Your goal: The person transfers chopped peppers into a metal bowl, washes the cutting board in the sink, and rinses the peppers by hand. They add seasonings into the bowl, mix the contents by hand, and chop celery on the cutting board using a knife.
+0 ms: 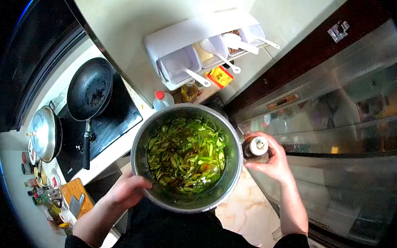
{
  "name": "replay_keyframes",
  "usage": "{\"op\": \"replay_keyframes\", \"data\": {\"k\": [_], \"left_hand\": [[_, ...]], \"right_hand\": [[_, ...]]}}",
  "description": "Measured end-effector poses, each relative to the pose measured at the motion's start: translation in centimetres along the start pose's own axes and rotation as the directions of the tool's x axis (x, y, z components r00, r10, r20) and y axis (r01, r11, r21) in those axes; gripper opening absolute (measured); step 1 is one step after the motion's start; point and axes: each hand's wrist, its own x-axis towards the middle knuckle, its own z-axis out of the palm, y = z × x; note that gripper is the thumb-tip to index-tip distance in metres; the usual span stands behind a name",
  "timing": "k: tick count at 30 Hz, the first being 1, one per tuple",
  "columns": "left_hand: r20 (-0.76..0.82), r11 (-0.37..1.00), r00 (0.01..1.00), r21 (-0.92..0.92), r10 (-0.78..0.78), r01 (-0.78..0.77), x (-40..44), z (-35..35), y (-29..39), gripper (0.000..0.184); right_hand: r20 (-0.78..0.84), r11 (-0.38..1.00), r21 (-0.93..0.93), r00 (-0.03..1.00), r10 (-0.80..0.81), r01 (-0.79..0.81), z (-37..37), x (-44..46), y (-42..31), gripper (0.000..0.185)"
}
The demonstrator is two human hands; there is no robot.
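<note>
A round metal pot [140,175] is in front of my body, seen from above. Sliced green vegetables [185,157] lie inside it in a dark, shiny liquid. My left hand [130,188] grips the pot's near-left rim with its thumb over the edge; its other fingers are partly hidden. To the right of the pot, my right hand [273,159] is wrapped around a dark bottle with a white cap [259,146]. That bottle is upright, close beside the pot's right rim. I cannot tell whether the two touch.
At left, a black frying pan [90,89] and a lidded pot [44,134] stand on the black cooktop [127,111]. A cleaver [75,205] lies on a cutting board [71,189]. Beyond the pot are a seasoning box [155,43] with spoons and a red-capped bottle [163,100]. A glass-fronted cabinet [342,113] stands right.
</note>
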Motion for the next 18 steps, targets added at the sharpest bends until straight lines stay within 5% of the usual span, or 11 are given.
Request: {"op": "replay_keyframes", "data": {"k": [3,5,10,11,14,15,18], "left_hand": [[0.006,0.999,1.000,-0.032,-0.023,0.023,-1.2,-0.1,0.7,0.060],[-0.086,0.992,0.992,0.082,-0.091,0.098,-2.5,0.4,1.8,0.060],[0.020,0.919,0.998,0.392,-0.054,0.042,-6.0,-2.5,2.5,0.056],[0.064,0.900,0.998,0.436,-0.029,-0.002,-6.6,-2.7,2.8,0.056],[0.058,0.667,0.990,0.744,-0.128,0.043,-9.0,-3.5,3.6,0.045],[-0.089,0.849,0.996,0.528,0.019,0.032,-9.9,-1.5,3.5,0.062],[0.015,0.846,1.000,0.532,-0.015,0.005,-10.0,0.4,4.5,0.049]], "right_hand": [[-0.112,0.992,-0.047,0.988,0.109,-0.115,1.6,3.9,3.1,0.077],[-0.227,0.991,0.117,0.969,0.094,-0.069,3.4,7.7,8.9,0.073],[-0.416,0.999,-0.038,0.909,0.002,-0.020,6.7,18.0,17.5,0.070],[-0.462,0.983,-0.186,0.882,-0.096,0.009,7.3,19.4,16.9,0.069],[-0.475,0.989,-0.112,0.879,0.028,-0.092,8.7,23.7,19.7,0.070],[-0.474,0.993,-0.083,0.880,0.031,-0.080,9.4,24.8,20.2,0.071],[-0.547,0.950,-0.310,0.825,-0.142,-0.042,11.0,26.3,20.8,0.076]]}}
